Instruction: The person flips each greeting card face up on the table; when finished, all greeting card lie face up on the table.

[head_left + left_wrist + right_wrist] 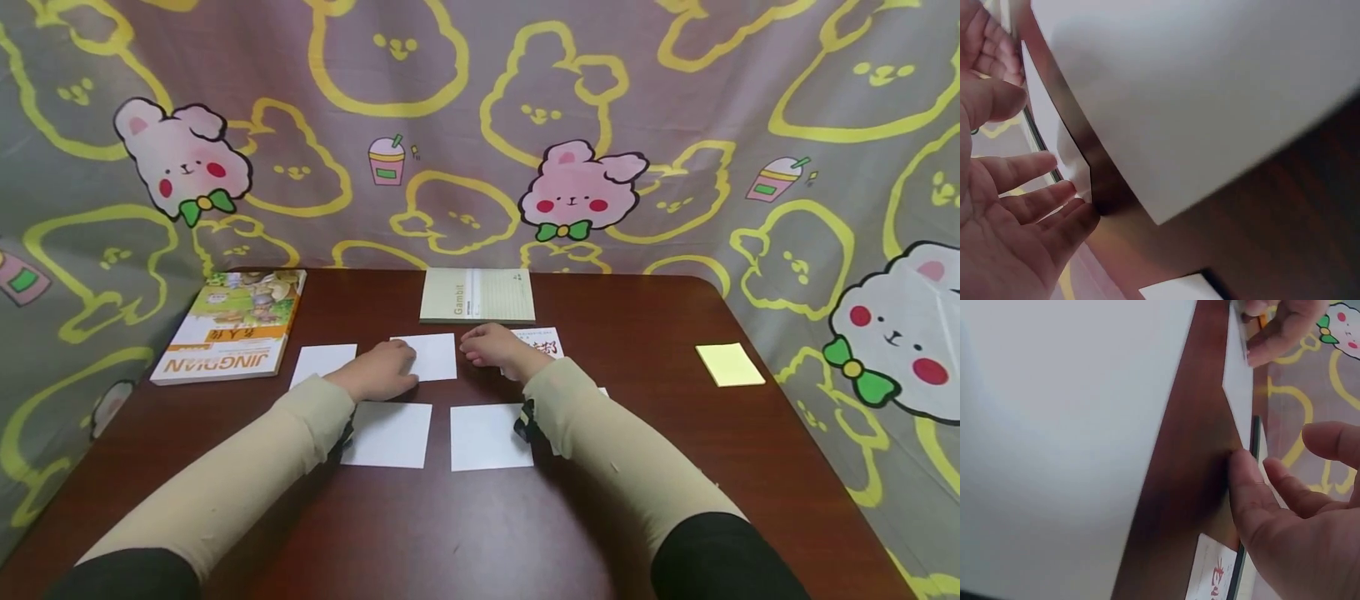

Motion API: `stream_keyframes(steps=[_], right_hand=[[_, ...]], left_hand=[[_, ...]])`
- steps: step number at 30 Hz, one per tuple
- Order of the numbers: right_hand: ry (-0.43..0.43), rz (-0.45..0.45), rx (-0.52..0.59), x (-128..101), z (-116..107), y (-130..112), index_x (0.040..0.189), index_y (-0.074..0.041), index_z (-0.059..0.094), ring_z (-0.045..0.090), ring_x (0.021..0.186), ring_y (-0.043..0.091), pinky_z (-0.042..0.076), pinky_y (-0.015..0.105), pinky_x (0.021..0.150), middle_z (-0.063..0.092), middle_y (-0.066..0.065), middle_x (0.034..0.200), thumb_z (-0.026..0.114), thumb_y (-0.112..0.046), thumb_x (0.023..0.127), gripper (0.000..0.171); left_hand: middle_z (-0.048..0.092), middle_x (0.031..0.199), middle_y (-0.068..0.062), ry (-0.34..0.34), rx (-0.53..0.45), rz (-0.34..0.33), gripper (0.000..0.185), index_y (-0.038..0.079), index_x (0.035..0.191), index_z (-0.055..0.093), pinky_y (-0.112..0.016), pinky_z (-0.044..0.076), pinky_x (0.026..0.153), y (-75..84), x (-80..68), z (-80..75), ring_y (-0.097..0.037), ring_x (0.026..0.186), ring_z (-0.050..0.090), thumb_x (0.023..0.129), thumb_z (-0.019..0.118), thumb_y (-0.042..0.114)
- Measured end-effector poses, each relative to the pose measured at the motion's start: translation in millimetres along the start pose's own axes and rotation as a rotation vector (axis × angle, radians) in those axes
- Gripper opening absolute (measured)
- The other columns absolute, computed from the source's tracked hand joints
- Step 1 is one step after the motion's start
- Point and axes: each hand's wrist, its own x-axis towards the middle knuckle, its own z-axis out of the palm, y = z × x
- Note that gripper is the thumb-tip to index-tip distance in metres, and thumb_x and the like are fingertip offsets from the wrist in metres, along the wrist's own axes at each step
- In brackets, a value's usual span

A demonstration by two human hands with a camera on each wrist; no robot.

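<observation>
A blank white card [433, 357] lies flat on the table between both hands. My left hand [378, 369] is at its left end, with extended fingers [1029, 169] touching the card's edge in the left wrist view. My right hand [498, 348] is by the card's right end; a fingertip [1244, 465] meets or nearly meets its corner in the right wrist view, and I cannot tell which. Neither hand grips anything. Two more white cards lie nearer me, one front left [390, 437] and one front right [491, 437]. Another white card [322, 362] is partly behind the left wrist.
A card with red characters [546, 342] is partly covered by the right hand. The right sleeve hides most of another white piece [603, 392]. A green notebook [476, 296] lies at the back, a thick book [228, 329] at left, yellow sticky notes [730, 364] at right.
</observation>
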Motion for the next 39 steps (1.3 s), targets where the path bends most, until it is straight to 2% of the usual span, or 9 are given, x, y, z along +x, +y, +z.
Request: stream_keyframes(steps=[4, 9, 14, 19, 23, 26, 32, 36, 39], right_hand=[[-0.014, 0.019, 0.127, -1, 4, -4, 0.139, 0.016, 0.050, 0.060, 0.123, 0.033, 0.049, 0.037, 0.106, 0.058, 0.029, 0.137, 0.049, -0.004, 0.106, 0.039], [-0.032, 0.059, 0.248, -3, 10, -9, 0.140, 0.016, 0.049, 0.060, 0.102, 0.021, 0.049, 0.037, 0.106, 0.059, 0.023, 0.126, 0.051, 0.000, 0.104, 0.040], [0.010, 0.100, 0.301, -4, 13, -13, 0.135, 0.012, 0.055, 0.058, 0.091, 0.018, 0.052, 0.036, 0.099, 0.061, 0.019, 0.121, 0.054, -0.005, 0.103, 0.036], [0.071, 0.103, 0.329, -4, 15, -11, 0.139, 0.009, 0.055, 0.062, 0.098, 0.021, 0.052, 0.035, 0.097, 0.063, 0.021, 0.128, 0.055, -0.005, 0.103, 0.038], [0.120, 0.047, 0.377, -2, 18, -6, 0.135, 0.011, 0.056, 0.064, 0.094, 0.021, 0.053, 0.039, 0.099, 0.065, 0.016, 0.110, 0.056, 0.005, 0.101, 0.035], [0.174, -0.007, 0.355, 2, 21, 0, 0.121, 0.010, 0.060, 0.063, 0.082, 0.017, 0.057, 0.034, 0.089, 0.063, 0.010, 0.097, 0.061, 0.006, 0.097, 0.024], [0.252, -0.079, 0.172, 5, 23, 12, 0.093, -0.001, 0.061, 0.062, 0.077, 0.015, 0.057, 0.028, 0.074, 0.060, 0.007, 0.092, 0.066, 0.003, 0.094, 0.006], [0.258, -0.113, 0.170, 5, 19, 8, 0.095, 0.001, 0.063, 0.061, 0.077, 0.015, 0.056, 0.028, 0.074, 0.060, 0.007, 0.093, 0.064, 0.003, 0.094, 0.003], [0.239, -0.118, 0.235, 4, 13, 2, 0.103, 0.005, 0.065, 0.061, 0.078, 0.015, 0.055, 0.027, 0.075, 0.060, 0.008, 0.094, 0.062, 0.004, 0.096, 0.007]], left_hand=[[0.037, 0.155, -0.035, -0.069, 0.035, -0.019, 0.061, -0.015, 0.146, 0.045, -0.055, 0.031, 0.118, 4.3, 1.1, 0.3, -0.048, 0.145, 0.034, 0.102, 0.056, 0.025], [0.024, 0.160, -0.037, -0.155, 0.093, -0.032, 0.066, -0.017, 0.151, 0.034, -0.053, 0.024, 0.122, 11.4, 3.4, 1.6, -0.048, 0.150, 0.024, 0.105, 0.053, 0.026], [0.023, 0.160, -0.039, -0.174, 0.120, -0.051, 0.067, -0.019, 0.151, 0.032, -0.053, 0.022, 0.123, 17.8, 5.1, 1.5, -0.049, 0.150, 0.023, 0.106, 0.052, 0.027], [0.022, 0.159, -0.040, -0.177, 0.123, -0.067, 0.069, -0.020, 0.150, 0.031, -0.053, 0.021, 0.123, 19.8, 6.1, 3.5, -0.050, 0.150, 0.022, 0.106, 0.051, 0.028], [0.021, 0.159, -0.040, -0.173, 0.104, -0.066, 0.071, -0.021, 0.151, 0.029, -0.053, 0.021, 0.123, 20.2, 6.2, 3.4, -0.050, 0.150, 0.021, 0.105, 0.052, 0.028], [0.021, 0.160, -0.040, -0.169, 0.081, -0.048, 0.072, -0.020, 0.151, 0.029, -0.052, 0.021, 0.123, 18.7, 6.6, 3.7, -0.049, 0.151, 0.021, 0.104, 0.055, 0.028], [0.020, 0.164, -0.034, -0.159, 0.043, 0.014, 0.074, -0.014, 0.155, 0.029, -0.049, 0.022, 0.123, 10.9, 3.7, 2.6, -0.042, 0.153, 0.020, 0.102, 0.060, 0.028], [0.024, 0.164, -0.030, -0.103, 0.020, 0.041, 0.073, -0.008, 0.157, 0.033, -0.050, 0.025, 0.122, 2.5, 1.3, -4.0, -0.041, 0.152, 0.025, 0.101, 0.061, 0.029], [0.033, 0.161, -0.027, -0.045, -0.002, 0.055, 0.073, -0.003, 0.156, 0.040, -0.052, 0.030, 0.120, -3.2, 0.6, -11.5, -0.040, 0.149, 0.033, 0.097, 0.068, 0.030]])
